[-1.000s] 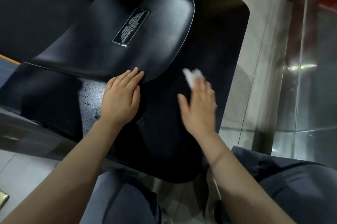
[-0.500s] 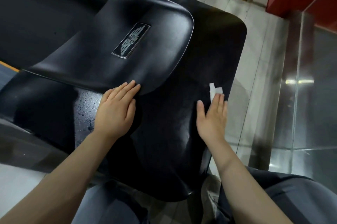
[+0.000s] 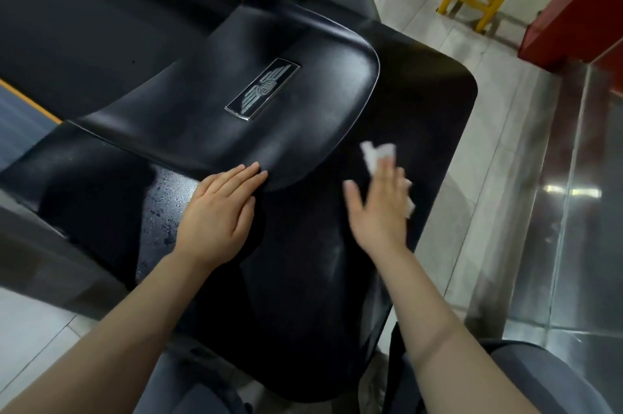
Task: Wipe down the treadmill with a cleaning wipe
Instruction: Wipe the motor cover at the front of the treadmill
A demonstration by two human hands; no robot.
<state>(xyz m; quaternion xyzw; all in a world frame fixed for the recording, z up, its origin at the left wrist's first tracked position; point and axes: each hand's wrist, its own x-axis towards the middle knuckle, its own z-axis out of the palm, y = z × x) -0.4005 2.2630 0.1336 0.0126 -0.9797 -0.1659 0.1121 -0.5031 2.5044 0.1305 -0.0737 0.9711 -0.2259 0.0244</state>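
Left hand (image 3: 219,218): flat on the black treadmill cover (image 3: 303,278), fingers straight and together, tips at the lip of the raised panel (image 3: 209,117); holds nothing.
Right hand (image 3: 377,211): blurred; fingers extended over the cleaning wipe (image 3: 377,154), thumb spread; whether the grip pinches it, cannot tell.
Wipe: on the cover near its right edge, white ends poking past the fingertips.
Handling: likely light, limp, damp; bunches easily, so press flat under the palm.
Cover: looks hard and smooth; wet speckles beside the left hand.
Badge (image 3: 263,88): far, mid-panel.

The white cleaning wipe (image 3: 377,154) is pressed under the flat, blurred right hand (image 3: 379,211) on the black treadmill (image 3: 421,103) cover, while the left hand (image 3: 219,214) is laid flat beside the raised, badged (image 3: 263,89) hood.
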